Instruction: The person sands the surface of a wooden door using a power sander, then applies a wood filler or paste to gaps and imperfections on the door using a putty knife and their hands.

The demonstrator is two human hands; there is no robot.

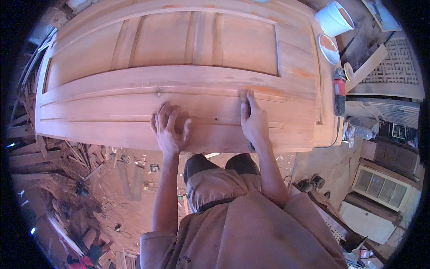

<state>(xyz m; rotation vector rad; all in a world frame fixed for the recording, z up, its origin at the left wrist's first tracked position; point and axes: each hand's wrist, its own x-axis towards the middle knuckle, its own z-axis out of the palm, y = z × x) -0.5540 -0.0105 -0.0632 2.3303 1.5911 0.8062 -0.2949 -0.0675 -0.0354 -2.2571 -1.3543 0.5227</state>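
Note:
A large wooden panelled door (pixel 112 87) lies in front of me, with recessed panels at its far side and long grooves along its near side. My left hand (pixel 170 127) rests on the near part with fingers spread, holding nothing. To its right, my right hand (pixel 254 121) reaches across the grooves with its fingers together. A small brownish piece (pixel 244 95) is at its fingertips, pressed near a moulding line; its kind is too blurred to tell. Orange smears mark the wood just beyond that hand.
At the right end stand a white bucket (pixel 335 19) and a round white lid (pixel 328 48) with orange-brown paste. A red and black angle grinder (pixel 340 92) lies near the edge, its cord hanging. Wood scraps (pixel 89 157) litter the floor at left. A plastic bottle (pixel 362 132) lies at right.

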